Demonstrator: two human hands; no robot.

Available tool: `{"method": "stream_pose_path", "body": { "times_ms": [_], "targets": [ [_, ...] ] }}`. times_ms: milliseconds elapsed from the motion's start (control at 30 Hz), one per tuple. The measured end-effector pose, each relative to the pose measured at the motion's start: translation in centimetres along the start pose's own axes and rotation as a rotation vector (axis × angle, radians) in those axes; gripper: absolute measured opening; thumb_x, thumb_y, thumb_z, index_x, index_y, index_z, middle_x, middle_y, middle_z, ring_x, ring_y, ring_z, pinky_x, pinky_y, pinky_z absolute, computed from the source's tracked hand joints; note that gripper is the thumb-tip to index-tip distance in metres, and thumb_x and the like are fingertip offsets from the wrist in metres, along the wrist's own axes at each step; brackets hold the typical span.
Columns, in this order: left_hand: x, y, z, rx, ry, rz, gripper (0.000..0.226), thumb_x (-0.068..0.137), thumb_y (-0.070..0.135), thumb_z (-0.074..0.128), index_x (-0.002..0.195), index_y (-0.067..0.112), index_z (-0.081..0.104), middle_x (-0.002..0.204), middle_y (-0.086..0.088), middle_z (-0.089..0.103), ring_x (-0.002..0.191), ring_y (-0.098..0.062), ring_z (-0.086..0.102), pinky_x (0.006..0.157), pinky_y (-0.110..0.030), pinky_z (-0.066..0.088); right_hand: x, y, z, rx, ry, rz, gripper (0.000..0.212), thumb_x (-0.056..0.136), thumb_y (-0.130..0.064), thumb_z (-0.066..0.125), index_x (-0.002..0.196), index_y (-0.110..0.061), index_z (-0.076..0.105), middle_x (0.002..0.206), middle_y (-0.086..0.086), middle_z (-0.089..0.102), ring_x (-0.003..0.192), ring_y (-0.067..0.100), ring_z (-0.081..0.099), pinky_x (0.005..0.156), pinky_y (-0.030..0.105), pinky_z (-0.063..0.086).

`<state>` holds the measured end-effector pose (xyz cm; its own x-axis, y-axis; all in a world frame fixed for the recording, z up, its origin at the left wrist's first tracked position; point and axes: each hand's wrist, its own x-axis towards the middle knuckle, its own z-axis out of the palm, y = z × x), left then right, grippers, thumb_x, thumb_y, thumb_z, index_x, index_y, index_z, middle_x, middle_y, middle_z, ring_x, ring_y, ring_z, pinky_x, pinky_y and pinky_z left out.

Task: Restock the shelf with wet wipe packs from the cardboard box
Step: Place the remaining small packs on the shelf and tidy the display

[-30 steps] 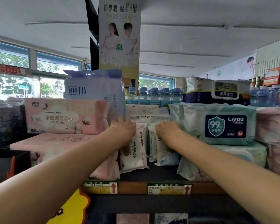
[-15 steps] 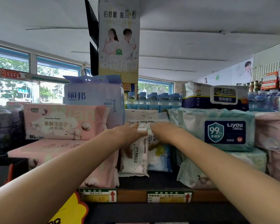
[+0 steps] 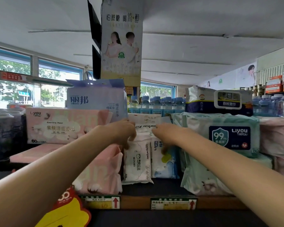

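- Nearest runs the brown wooden shelf edge (image 3: 134,202), flat-fronted, carrying two glossy green-and-yellow price tags (image 3: 173,203) with red arrows.
- Two bare forearms reach over it to the upright packs in the middle gap of the shelf.
- The left hand (image 3: 121,131) curls its fingers down over the top of the white soft-plastic baby wipes pack (image 3: 137,161), gripping it; the pack stands upright on the dark shelf board.
- The right hand (image 3: 165,133) closes over the top of the neighbouring white-and-blue wipes pack (image 3: 164,163), which touches the first.
- A crinkly pink pillow-shaped tissue pack (image 3: 98,176) lies to the left, a mint-green wipes pack with a navy label (image 3: 220,128) to the right.
- Behind stand clear blue-capped water bottles (image 3: 156,104).
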<state>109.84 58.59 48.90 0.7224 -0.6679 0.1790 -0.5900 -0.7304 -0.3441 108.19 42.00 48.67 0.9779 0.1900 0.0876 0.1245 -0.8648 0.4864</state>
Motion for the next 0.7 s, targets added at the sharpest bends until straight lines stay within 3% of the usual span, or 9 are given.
{"method": "stream_pose_path", "body": {
  "times_ms": [100,167,200,267,367,467,567,633,700],
  "targets": [
    [0.3,-0.1,-1.2,-0.295,0.128,0.014,0.004,0.085,0.018,0.064,0.086,0.015,0.062,0.099,-0.001,0.059,0.091,-0.015,0.060,0.077,-0.017,0.048,-2.6,-0.2,-2.7,0.452,0.004,-0.061,0.083,0.070,-0.040,0.076,0.137,-0.017,0.034,0.140,0.001,0.043,0.124,0.020,0.044,0.104,0.034,0.038],
    [0.6,0.4,-2.2,-0.459,0.191,0.017,0.010,0.085,0.014,0.064,0.095,0.011,0.064,0.084,0.004,0.061,0.065,-0.005,0.060,0.060,-0.009,0.049,-3.5,-0.3,-4.1,0.612,0.083,-0.101,0.063,0.075,-0.035,0.074,0.128,-0.017,0.045,0.128,-0.001,0.054,0.105,0.014,0.054,0.090,0.025,0.045],
    [0.9,0.8,-2.5,-0.479,0.207,0.021,0.018,0.085,0.014,0.064,0.102,0.009,0.064,0.083,0.005,0.063,0.061,-0.002,0.059,0.059,-0.008,0.049,-3.6,-0.3,-4.4,0.604,0.122,-0.078,0.052,0.077,-0.030,0.073,0.121,-0.016,0.050,0.120,0.000,0.059,0.095,0.013,0.056,0.081,0.022,0.046],
    [1.7,1.7,-2.7,-0.442,0.209,0.030,0.024,0.085,0.015,0.064,0.108,0.008,0.064,0.092,0.000,0.069,0.069,-0.007,0.063,0.073,-0.015,0.053,-3.6,0.0,-4.2,0.511,0.145,0.002,0.039,0.077,-0.025,0.073,0.111,-0.015,0.055,0.103,-0.002,0.062,0.084,0.013,0.055,0.075,0.021,0.046],
    [2.3,2.5,-2.1,-0.284,0.180,0.031,0.031,0.084,0.017,0.065,0.114,0.011,0.062,0.114,-0.004,0.066,0.103,-0.017,0.062,0.096,-0.029,0.047,-3.3,-0.3,-2.0,0.292,0.153,0.009,0.019,0.081,-0.023,0.068,0.092,-0.020,0.052,0.082,-0.006,0.051,0.083,0.015,0.052,0.066,0.022,0.039],
    [2.6,1.6,-0.7,-0.118,0.004,-0.076,0.057,0.079,0.025,0.071,0.129,0.013,0.048,0.132,-0.005,0.052,0.120,-0.022,0.050,0.103,-0.033,0.040,-3.0,-0.8,-0.2,0.121,0.235,-0.026,0.011,0.086,-0.021,0.060,0.092,-0.018,0.052,0.097,0.004,0.057,0.096,0.022,0.057,0.073,0.031,0.045],
    [2.7,0.8,0.6,-0.078,-0.162,-0.158,0.067,0.073,0.029,0.076,0.128,0.011,0.042,0.131,-0.007,0.050,0.118,-0.024,0.050,0.102,-0.035,0.042,-3.0,-1.1,0.2,0.080,0.123,0.014,0.058,0.074,-0.043,0.072,0.117,-0.013,0.047,0.121,0.008,0.050,0.111,0.025,0.049,0.090,0.037,0.044],
    [2.8,0.9,1.0,-0.079,-0.156,-0.148,0.068,0.073,0.026,0.077,0.128,0.012,0.040,0.131,-0.007,0.050,0.118,-0.025,0.050,0.101,-0.036,0.042,-3.1,-1.8,0.6,0.023,-0.007,0.077,0.093,0.066,-0.050,0.076,0.136,-0.012,0.029,0.139,0.014,0.034,0.128,0.032,0.036,0.101,0.041,0.037],
    [2.9,1.2,1.1,-0.067,-0.140,-0.136,0.075,0.073,0.022,0.077,0.133,0.015,0.034,0.133,-0.008,0.048,0.121,-0.026,0.048,0.101,-0.038,0.041,-2.9,-2.4,1.1,0.017,-0.079,0.152,0.106,0.063,-0.049,0.078,0.142,-0.012,0.018,0.146,0.019,0.023,0.134,0.040,0.027,0.107,0.046,0.031]
  ]
}}
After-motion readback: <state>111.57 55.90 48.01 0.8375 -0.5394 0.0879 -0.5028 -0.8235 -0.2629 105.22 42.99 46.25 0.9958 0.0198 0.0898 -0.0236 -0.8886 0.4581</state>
